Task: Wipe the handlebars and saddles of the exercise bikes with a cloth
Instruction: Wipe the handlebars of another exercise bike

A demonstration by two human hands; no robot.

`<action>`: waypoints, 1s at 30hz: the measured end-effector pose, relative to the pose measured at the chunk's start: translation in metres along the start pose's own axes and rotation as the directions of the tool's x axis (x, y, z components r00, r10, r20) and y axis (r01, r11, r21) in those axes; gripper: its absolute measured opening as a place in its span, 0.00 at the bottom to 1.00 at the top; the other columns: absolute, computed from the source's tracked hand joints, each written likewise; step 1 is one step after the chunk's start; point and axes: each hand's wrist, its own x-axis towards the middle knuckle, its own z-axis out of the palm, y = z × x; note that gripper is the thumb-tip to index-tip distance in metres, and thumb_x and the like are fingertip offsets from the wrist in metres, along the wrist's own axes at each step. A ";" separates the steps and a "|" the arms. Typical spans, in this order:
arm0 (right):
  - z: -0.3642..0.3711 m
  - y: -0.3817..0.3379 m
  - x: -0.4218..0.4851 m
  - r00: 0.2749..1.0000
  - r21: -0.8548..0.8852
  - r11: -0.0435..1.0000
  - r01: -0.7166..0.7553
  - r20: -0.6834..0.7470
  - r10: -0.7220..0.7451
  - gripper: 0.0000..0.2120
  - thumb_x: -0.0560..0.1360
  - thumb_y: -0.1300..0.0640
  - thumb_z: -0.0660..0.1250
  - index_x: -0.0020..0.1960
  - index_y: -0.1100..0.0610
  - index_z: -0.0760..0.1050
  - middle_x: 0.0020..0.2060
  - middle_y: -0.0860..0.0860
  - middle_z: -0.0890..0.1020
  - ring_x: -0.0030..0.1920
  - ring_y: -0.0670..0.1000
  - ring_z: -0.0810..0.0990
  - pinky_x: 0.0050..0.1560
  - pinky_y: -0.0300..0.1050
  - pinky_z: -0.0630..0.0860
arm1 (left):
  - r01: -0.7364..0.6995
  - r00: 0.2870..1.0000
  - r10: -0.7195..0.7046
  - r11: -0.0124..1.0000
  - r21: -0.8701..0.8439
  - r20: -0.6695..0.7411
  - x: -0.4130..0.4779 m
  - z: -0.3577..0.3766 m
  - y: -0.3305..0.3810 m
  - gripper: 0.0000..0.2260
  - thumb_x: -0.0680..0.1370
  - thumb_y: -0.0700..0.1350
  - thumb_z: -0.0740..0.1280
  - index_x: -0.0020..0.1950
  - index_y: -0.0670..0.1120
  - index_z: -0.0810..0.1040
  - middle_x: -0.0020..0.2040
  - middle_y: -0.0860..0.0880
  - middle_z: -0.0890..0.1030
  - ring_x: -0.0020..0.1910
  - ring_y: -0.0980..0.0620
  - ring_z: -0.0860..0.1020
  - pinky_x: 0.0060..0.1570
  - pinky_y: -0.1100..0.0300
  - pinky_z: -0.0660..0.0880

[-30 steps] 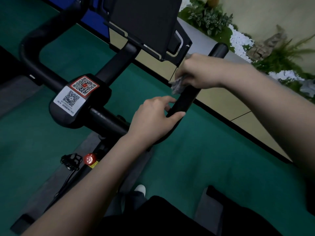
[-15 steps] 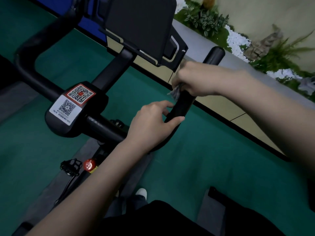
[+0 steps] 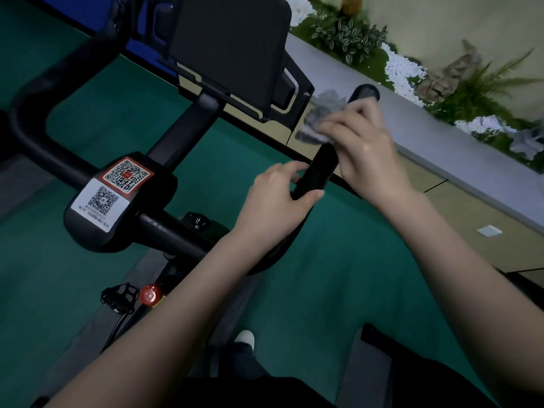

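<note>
The grey cloth (image 3: 322,117) lies on the upper end of the handlebar (image 3: 319,172), under the fingers of the right hand (image 3: 363,145), which closes around cloth and bar together, probably to rub all sides. Just below it, the left hand (image 3: 273,207) grips the bend, I think to steady it.

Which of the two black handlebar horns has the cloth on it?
The right black handlebar horn, where the right hand holds the crumpled grey cloth near its tip; the left horn is bare.
</note>
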 end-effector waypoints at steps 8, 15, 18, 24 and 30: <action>0.028 -0.030 -0.030 0.906 0.207 0.944 -0.256 -0.289 0.310 0.13 0.71 0.75 0.62 0.52 0.66 0.81 0.50 0.58 0.81 0.52 0.56 0.70 0.57 0.40 0.66 | -0.012 0.999 0.011 0.999 -0.035 -0.037 -0.001 0.003 -0.003 0.18 0.73 0.51 0.71 0.63 0.52 0.77 0.53 0.51 0.80 0.47 0.55 0.76 0.44 0.68 0.66; 0.034 -0.031 -0.020 0.719 0.294 0.867 -0.402 -0.485 0.498 0.13 0.71 0.75 0.64 0.53 0.68 0.80 0.50 0.62 0.80 0.52 0.57 0.71 0.53 0.47 0.71 | -0.019 0.998 0.015 0.998 -0.065 -0.067 -0.002 0.005 -0.004 0.17 0.73 0.50 0.72 0.62 0.53 0.78 0.52 0.53 0.79 0.43 0.58 0.73 0.39 0.76 0.67; 0.043 -0.050 -0.026 0.646 0.361 0.817 -0.450 -0.500 0.577 0.15 0.70 0.77 0.64 0.53 0.68 0.80 0.50 0.63 0.78 0.51 0.60 0.73 0.53 0.45 0.71 | -0.022 0.997 0.016 0.997 -0.077 -0.073 -0.002 0.005 -0.003 0.17 0.73 0.49 0.72 0.61 0.52 0.78 0.52 0.53 0.79 0.40 0.62 0.73 0.40 0.80 0.65; 0.032 -0.032 -0.002 0.518 0.510 0.713 -0.481 -0.491 0.700 0.14 0.70 0.76 0.63 0.53 0.68 0.78 0.51 0.61 0.75 0.54 0.58 0.73 0.57 0.51 0.74 | -0.017 0.998 0.011 0.996 -0.092 -0.065 -0.004 0.005 -0.005 0.17 0.73 0.50 0.72 0.62 0.53 0.78 0.52 0.54 0.78 0.42 0.61 0.73 0.44 0.71 0.70; 0.035 -0.037 -0.003 0.435 0.625 0.623 -0.470 -0.450 0.780 0.11 0.72 0.73 0.64 0.54 0.69 0.77 0.52 0.61 0.74 0.57 0.56 0.74 0.62 0.54 0.73 | -0.011 0.998 0.004 0.995 -0.104 -0.068 -0.003 0.006 -0.006 0.18 0.73 0.51 0.72 0.62 0.54 0.78 0.50 0.56 0.77 0.42 0.62 0.74 0.44 0.68 0.73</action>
